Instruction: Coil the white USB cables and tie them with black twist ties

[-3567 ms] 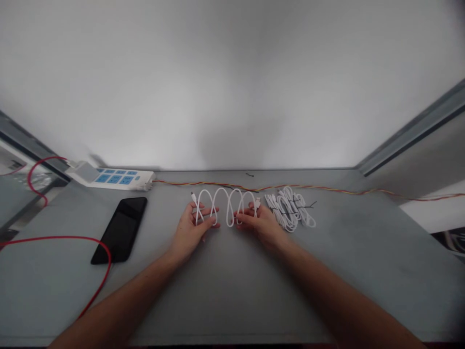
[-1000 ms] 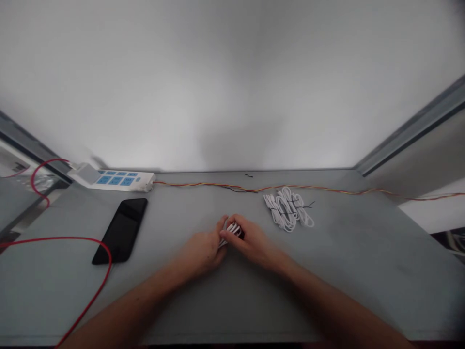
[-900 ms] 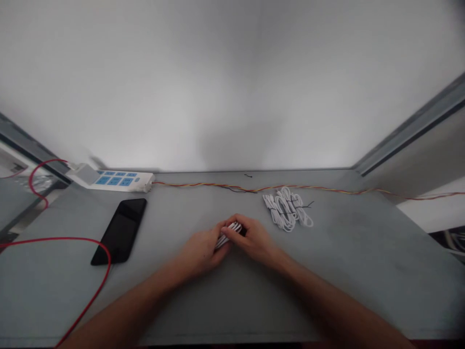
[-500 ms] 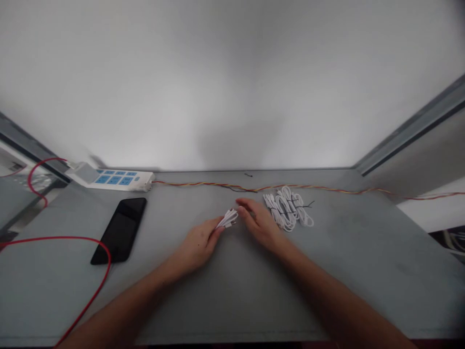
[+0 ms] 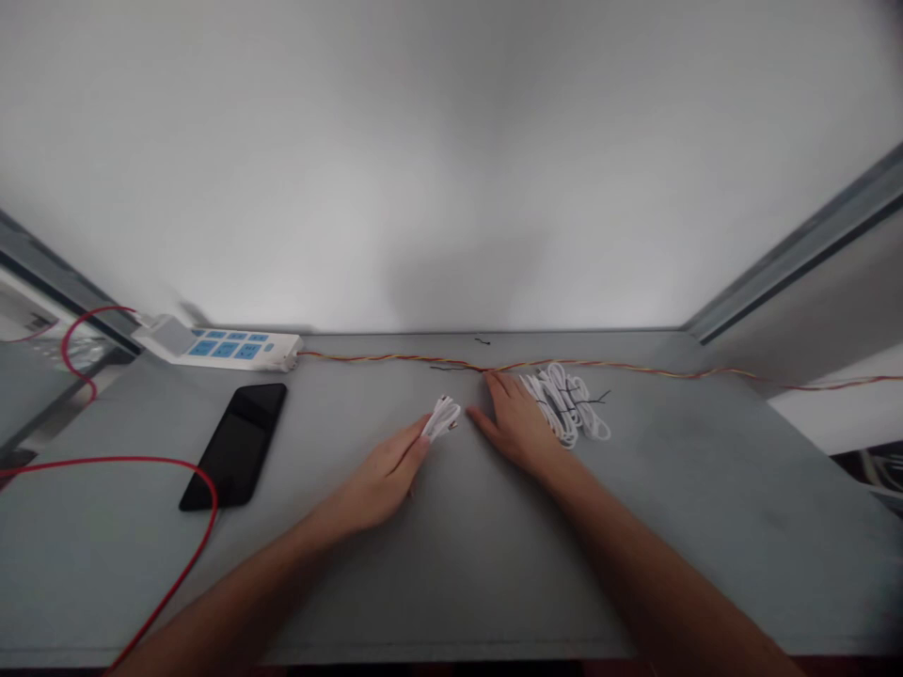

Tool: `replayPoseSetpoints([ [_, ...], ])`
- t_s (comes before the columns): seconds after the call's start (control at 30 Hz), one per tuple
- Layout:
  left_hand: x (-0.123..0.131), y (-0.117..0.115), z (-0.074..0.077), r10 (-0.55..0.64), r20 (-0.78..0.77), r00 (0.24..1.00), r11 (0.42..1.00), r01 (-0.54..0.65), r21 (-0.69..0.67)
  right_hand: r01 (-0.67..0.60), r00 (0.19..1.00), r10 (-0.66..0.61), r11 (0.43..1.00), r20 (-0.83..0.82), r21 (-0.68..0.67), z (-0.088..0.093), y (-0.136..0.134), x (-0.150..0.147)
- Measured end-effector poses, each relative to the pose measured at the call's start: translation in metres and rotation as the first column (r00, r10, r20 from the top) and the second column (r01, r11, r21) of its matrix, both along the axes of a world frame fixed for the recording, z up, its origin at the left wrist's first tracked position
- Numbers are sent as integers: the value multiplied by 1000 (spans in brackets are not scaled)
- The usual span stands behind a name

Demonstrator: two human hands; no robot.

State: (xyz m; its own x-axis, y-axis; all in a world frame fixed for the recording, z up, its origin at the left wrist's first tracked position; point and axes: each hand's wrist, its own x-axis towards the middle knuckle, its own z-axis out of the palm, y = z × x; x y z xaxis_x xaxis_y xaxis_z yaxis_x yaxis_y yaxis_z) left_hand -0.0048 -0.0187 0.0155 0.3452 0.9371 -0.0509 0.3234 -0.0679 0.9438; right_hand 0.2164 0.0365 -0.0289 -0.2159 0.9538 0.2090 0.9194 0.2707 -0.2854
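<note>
My left hand (image 5: 388, 475) is closed on a folded bundle of white cable (image 5: 442, 419), whose connector ends stick out past the fingertips. To its right, my right hand (image 5: 514, 421) is open, thumb apart from the fingers, palm down at the table. Its fingertips are by the twisted red and yellow wire (image 5: 395, 357) and a thin black tie. Several coiled white cables (image 5: 573, 404) with black ties lie right beside my right hand, which partly covers their left edge.
A black phone (image 5: 236, 447) lies on the grey table (image 5: 451, 602) at the left. Behind it is a white power strip (image 5: 229, 349) with a plugged-in adapter (image 5: 167, 335). A red cable (image 5: 204, 545) curves over the phone's lower corner. A small black tie (image 5: 483, 341) lies near the wall.
My right hand has moved away from the bundle, up and to the right, toward the wire. My left hand has shifted slightly, and its cable bundle is tilted more upright.
</note>
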Motion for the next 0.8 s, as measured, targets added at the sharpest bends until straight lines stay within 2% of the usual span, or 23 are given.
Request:
replayPoseSetpoints([
  [0.1, -1, 1, -3, -105, -61, 993, 993, 102, -56, -17, 1000, 17, 1000, -1, 2, -2, 2, 1],
  [0.2, -1, 5, -5, -140, -48, 989, 988, 137, -66, -24, 1000, 24, 999, 12, -38, -4, 3, -1],
  [0.33, -2, 9, -7, -131, -4, 991, 987, 130, -97, -33, 999, 34, 999, 40, -37, -1, 2, -2],
  [0.43, -4, 9, -9, -114, -26, 993, 986, 110, -123, -22, 998, 22, 1000, 55, -6, 5, 3, -1],
  [0.57, -6, 9, -15, -145, -23, 989, 973, 138, -184, 22, 998, -22, 1000, 55, 4, 12, 4, 1],
  [0.8, -4, 12, -21, -86, 148, 985, 955, 124, -269, 11, 981, -1, 999, 192, -52, 16, -2, -4],
])
